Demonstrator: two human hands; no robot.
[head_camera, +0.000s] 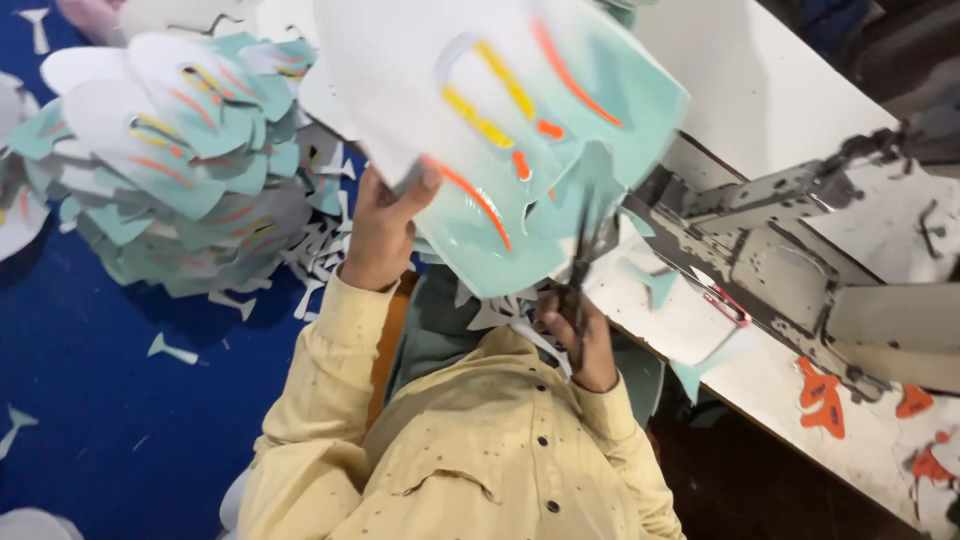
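My left hand holds up a large white and teal cut sheet piece with yellow and orange stripes, gripping it at its lower left edge. My right hand is closed on a pair of dark scissors. Their blades point up into the teal lower edge of the piece. Small white and teal offcuts hang below the cut, over my yellow shirt.
A big pile of similar white and teal pieces lies on the blue floor covering at the left, with scraps scattered around it. A worn grey metal machine stands on the white table at the right, near orange scraps.
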